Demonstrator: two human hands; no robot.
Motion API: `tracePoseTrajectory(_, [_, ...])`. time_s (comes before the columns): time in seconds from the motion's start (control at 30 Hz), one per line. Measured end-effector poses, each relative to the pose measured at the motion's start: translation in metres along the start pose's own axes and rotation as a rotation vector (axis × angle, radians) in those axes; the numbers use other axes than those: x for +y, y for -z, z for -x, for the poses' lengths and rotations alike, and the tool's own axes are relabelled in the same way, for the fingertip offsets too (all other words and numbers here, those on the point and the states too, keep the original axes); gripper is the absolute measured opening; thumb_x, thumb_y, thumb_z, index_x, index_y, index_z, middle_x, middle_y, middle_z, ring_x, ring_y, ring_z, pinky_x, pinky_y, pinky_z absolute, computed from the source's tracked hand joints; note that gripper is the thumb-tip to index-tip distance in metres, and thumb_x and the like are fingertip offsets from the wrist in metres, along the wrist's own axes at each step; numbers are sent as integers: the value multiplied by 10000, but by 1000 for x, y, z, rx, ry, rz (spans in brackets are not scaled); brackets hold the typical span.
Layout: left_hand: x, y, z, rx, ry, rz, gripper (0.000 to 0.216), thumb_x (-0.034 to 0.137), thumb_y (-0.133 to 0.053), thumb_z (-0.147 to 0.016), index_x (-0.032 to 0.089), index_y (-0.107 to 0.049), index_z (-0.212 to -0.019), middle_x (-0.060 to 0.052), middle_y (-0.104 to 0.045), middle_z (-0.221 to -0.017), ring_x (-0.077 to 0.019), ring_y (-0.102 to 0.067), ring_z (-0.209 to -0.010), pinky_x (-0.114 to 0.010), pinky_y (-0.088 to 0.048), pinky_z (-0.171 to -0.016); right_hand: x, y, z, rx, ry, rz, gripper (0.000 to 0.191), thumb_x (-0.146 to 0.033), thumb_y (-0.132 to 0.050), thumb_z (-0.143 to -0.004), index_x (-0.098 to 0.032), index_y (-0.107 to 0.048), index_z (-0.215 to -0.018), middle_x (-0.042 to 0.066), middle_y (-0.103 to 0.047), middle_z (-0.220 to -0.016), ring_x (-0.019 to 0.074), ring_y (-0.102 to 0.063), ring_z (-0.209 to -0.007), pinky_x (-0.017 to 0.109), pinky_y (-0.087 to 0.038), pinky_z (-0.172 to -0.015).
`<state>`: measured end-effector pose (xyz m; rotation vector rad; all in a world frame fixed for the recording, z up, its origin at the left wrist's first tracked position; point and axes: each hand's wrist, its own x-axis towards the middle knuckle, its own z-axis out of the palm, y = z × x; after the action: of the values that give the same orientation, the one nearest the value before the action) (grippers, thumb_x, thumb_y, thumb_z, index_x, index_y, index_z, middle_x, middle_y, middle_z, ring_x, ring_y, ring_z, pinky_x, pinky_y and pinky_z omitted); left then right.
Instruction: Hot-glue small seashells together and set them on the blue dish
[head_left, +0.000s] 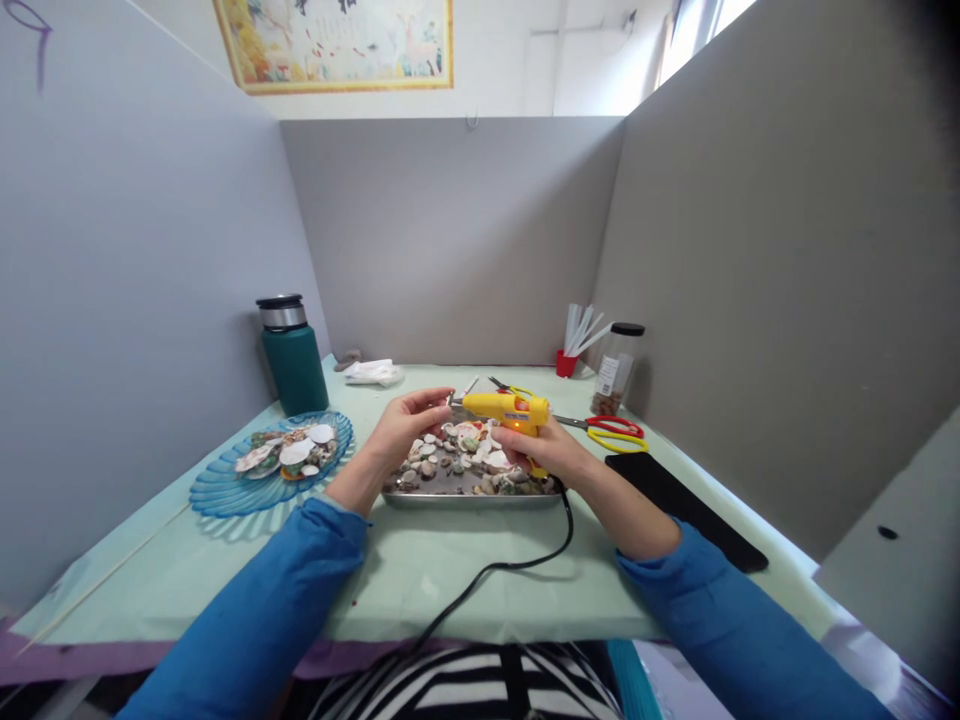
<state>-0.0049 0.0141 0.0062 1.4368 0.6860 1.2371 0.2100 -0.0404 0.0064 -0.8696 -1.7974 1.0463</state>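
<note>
My right hand grips a yellow hot glue gun, with its nozzle pointing left. My left hand has its fingers pinched together right at the nozzle tip, on something too small to make out. Both hands hover over a metal tray filled with several seashells. The gun's black cord runs back from the tray toward me.
A blue glass plate of shells lies at the left, with a green flask behind it. Scissors with red and yellow handles, a jar, a red cup of sticks and a black phone are at the right. Grey partitions wall the desk.
</note>
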Motion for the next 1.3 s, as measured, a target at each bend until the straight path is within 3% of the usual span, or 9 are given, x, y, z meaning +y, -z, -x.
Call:
tracePoseTrajectory(0.67, [-1,1,-1,-13,13,-34,415,268,-748,-633,128,-672,-1016,-16,-626,-723,-54,-477,-494,-241,-466,-530,1,0,-1,18,-7,3,306,-454,-615,-771,-153,-567,-734,-59,-461,-461,56,-400,-374,189,-313,-361])
tracePoseTrajectory(0.97, [-1,1,-1,-3,19,-30,433,265,-753,-626,125,-672,-1027,-21,-626,-727,-50,-476,-495,-234,-468,-530,0,-1,0,33,-35,-22,306,-459,-622,-766,-158,-586,-811,-66,-448,-466,55,-377,-369,181,-300,-345])
tracePoseTrajectory(1.3, [-1,1,-1,-12,26,-11,427,264,-751,-636,122,-670,-1031,-1,-584,-657,-56,-461,-500,-237,-461,-528,1,-1,0,52,-23,-12,301,-468,-615,-771,-169,-578,-780,-53,-456,-491,60,-385,-388,186,-297,-353])
